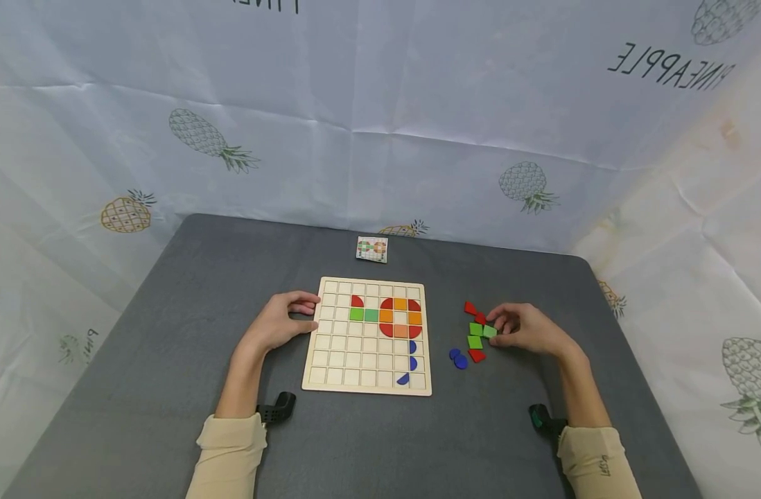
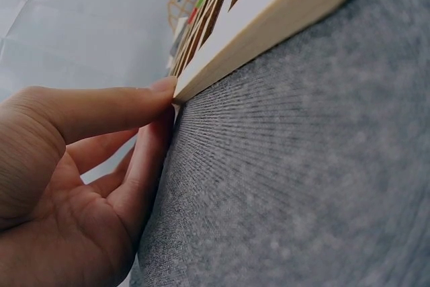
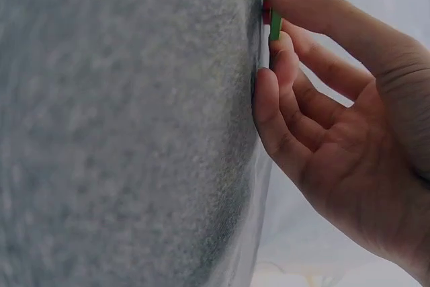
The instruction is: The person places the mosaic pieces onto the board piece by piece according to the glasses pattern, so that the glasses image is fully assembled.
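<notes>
My left hand (image 1: 282, 320) touches the left edge of a wooden grid board (image 1: 335, 360), its thumb and fingertips set apart along the rim. Up close in the left wrist view, the thumb (image 2: 114, 109) meets the board's pale side (image 2: 269, 38). To the right of the board, my right hand (image 1: 530, 329) pinches a green square tile (image 1: 489, 332) between thumb and fingertips. That tile (image 3: 276, 18) stands tilted on edge in the right wrist view. Green squares (image 1: 475, 329), red pieces (image 1: 477, 355) and blue round pieces (image 1: 460, 362) lie beside it.
On the board sit red quarter-circles (image 1: 386, 330), orange squares (image 1: 400, 303), green squares (image 1: 356, 314) and blue half-circles (image 1: 412, 346). Behind it lies a small pattern card (image 1: 372, 249). A pineapple-print cloth (image 1: 330, 173) hangs behind the grey table (image 1: 368, 443).
</notes>
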A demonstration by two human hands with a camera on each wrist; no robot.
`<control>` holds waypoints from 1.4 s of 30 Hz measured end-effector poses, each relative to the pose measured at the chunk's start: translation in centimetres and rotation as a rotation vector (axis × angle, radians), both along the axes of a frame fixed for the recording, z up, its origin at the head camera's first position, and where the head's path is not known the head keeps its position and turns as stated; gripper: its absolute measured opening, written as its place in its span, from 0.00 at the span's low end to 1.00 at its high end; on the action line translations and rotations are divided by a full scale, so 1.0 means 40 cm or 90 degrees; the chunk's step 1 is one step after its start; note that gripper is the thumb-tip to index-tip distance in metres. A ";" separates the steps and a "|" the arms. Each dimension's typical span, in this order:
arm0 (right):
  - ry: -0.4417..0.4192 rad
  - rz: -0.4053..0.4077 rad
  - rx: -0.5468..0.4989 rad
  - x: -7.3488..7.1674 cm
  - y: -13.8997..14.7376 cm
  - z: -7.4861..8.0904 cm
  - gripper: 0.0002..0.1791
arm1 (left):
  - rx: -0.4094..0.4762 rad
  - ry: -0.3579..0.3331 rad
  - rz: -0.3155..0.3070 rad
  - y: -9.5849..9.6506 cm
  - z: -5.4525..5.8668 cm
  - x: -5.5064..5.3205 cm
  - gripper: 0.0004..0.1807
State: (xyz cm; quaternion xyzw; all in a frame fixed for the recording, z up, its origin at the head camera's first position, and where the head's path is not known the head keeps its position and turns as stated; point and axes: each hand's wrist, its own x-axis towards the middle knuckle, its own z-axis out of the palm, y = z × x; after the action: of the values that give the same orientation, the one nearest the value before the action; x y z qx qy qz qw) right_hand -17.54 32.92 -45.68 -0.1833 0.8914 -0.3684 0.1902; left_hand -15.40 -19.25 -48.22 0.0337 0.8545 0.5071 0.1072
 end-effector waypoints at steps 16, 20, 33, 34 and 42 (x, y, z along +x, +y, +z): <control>0.060 0.015 -0.042 -0.047 -0.142 0.073 0.13 | 0.002 0.005 0.002 0.001 -0.001 0.002 0.28; 0.081 0.032 -0.058 -0.070 -0.204 0.090 0.14 | 0.001 0.006 0.002 0.001 -0.002 0.001 0.28; 0.085 0.112 -0.049 -0.138 -0.413 0.081 0.16 | -0.001 0.009 -0.002 0.001 -0.001 0.003 0.28; 0.084 0.120 -0.047 -0.143 -0.427 0.078 0.16 | 0.000 0.012 -0.001 0.001 0.001 0.004 0.28; 0.059 0.195 -0.029 -0.185 -0.541 0.041 0.15 | 0.003 0.011 -0.010 -0.001 0.007 0.005 0.28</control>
State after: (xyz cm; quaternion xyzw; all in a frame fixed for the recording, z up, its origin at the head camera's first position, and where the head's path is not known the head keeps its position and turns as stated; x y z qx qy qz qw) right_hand -24.93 11.30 -44.03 -0.3384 0.8522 -0.3462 0.1987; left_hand -15.20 -19.29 -47.92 0.0453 0.8541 0.5077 0.1037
